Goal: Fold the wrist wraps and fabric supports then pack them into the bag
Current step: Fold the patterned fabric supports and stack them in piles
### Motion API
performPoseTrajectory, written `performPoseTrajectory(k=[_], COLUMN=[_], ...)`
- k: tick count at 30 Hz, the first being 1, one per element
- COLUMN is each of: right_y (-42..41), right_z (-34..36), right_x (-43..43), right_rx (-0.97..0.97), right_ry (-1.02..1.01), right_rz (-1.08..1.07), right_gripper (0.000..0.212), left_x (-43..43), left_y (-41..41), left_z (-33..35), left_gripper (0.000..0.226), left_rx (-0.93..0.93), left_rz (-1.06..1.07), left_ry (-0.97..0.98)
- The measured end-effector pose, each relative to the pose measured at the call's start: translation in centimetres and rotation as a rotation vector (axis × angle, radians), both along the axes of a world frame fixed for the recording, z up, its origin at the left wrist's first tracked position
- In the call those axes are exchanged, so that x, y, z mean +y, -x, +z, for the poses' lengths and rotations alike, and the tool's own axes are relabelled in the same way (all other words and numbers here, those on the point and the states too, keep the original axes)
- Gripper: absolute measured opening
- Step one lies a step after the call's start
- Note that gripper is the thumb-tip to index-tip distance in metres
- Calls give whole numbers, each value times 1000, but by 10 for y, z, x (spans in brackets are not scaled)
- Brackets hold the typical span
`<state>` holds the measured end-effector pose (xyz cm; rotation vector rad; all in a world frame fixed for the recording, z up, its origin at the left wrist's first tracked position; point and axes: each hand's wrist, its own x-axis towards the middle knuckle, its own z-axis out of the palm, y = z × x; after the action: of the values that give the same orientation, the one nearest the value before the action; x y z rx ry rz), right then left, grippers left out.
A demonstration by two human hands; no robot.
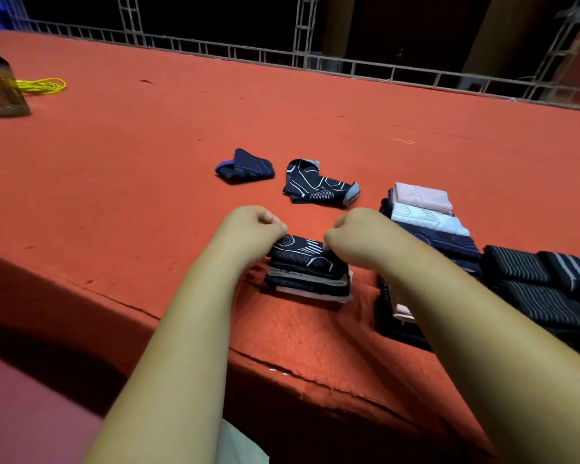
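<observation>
Where the red bench point(114, 169) nears its front edge at mid-frame, a stack point(310, 287) of folded fabric supports sits, its top piece point(303, 258) dark navy with white lines and dotted mesh. The left grip point(255, 226) and right grip point(352, 233), fingers curled, each pinch that top piece at a far corner. Two loose navy pieces point(320, 184) lie above centre; black striped wraps point(533, 279) fill the right edge.

I read the table point(282, 112) cover as matt, felt-like red cloth, slightly rough; the folded supports point(310, 269) as knitted fabric, matt; the bottle point(2, 85) as clear and glossy
</observation>
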<state>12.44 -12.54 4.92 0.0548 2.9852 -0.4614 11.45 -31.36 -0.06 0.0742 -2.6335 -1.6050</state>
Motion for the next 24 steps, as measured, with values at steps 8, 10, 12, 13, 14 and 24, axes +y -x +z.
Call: performPoseTrajectory(k=[8, 10, 12, 13, 14, 24], right_y=[87, 100, 116, 125, 135, 163], right_z=[5, 3, -3, -6, -10, -25], right_x=[-3, -6, -5, -5, -3, 1], right_rx=[-33, -29, -6, -10, -34, -137], right_ry=[-218, -383, -467, -520, -551, -833], right_rz=[-9, 11, 50, 69, 72, 99], right_gripper=[14, 15, 13, 12, 15, 35], left_x=[-12, -19, -26, -29, -31, -34], left_y=[26, 32, 37, 39, 42, 57], left_z=[-5, -10, -15, -17, -18, -24], left_gripper=[15, 15, 15, 15, 15, 16], left_rx=[20, -11, -42, -47, -50, -79], left_rz=[40, 19, 33, 45, 51, 42], left_ry=[-74, -87, -112, -120, -125, -225])
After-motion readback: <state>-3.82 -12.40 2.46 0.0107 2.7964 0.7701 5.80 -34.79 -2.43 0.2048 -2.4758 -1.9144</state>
